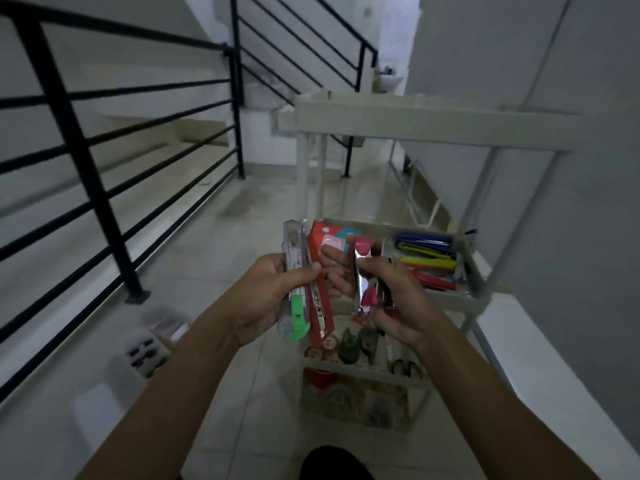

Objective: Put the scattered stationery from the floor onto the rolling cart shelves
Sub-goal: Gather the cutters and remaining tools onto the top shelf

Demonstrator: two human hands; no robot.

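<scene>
A person is standing over a white rolling cart (415, 119) on a tiled landing and holding staplers in both hands, just above the near left corner of the cart's middle shelf (460, 301).

The left hand (263, 296) is gripping two at once, side by side and upright: a clear and green stapler (298, 313) and a red stapler (320, 306). The thumb is pressing across their fronts and the fingers are curling round behind.

The right hand (398, 299) is clamping a pink and chrome stapler (365, 282) upright between thumb and curled fingers. Whether a second stapler is sitting behind it cannot be told.

Blue, yellow and red stationery (426, 258) is already lying along the far right side of the middle shelf. Clear plastic boxes (145, 351) are sitting on the floor to the left, beside a black railing (86, 161).

Staplers like these are probably stiff, hard and fairly dense, with smooth chrome that may slip. Their hinged tops may swing open. Holding each round the middle of its body, squeezing top and base together, is likely the safest grip.
</scene>
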